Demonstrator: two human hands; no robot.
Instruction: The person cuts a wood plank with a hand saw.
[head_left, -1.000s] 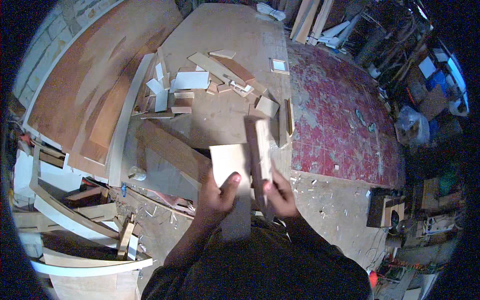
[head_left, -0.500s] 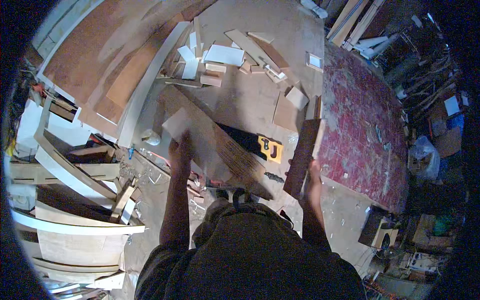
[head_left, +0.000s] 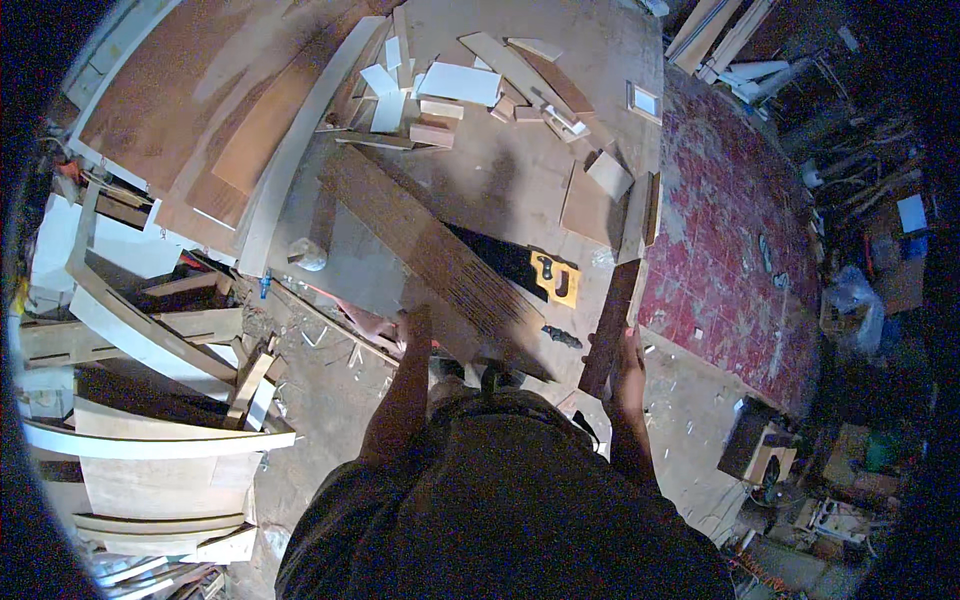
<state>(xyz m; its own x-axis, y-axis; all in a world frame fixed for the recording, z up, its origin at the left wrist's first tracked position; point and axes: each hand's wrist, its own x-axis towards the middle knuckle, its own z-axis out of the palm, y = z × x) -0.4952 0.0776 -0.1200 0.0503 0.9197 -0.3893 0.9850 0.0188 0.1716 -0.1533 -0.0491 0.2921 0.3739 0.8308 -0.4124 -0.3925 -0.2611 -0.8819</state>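
- Dark brown wood, a narrow piece (head_left: 612, 325), stands in the right hand (head_left: 627, 368), which is closed round its lower part; a loose grip could let it tip and drop by the person's body.
- The left hand (head_left: 415, 325) is raised near the close edge of a long grooved plank (head_left: 440, 260); whether it pinches anything or touches the wood, one cannot tell. Pressing there without a firm hold could make the plank slide.
- That plank lies slantwise on the brown work surface (head_left: 545, 190), its near end close to the person's waist — a forward lean might knock it askew.
- Just beyond it lies a saw (head_left: 515, 265) with a yellow handle, its black blade alongside the plank; a shifting plank could push the blade, and a careless reach could meet its teeth.
- Farther off, scattered offcuts (head_left: 460, 84) lie loosely heaped — a knock could send some sliding.
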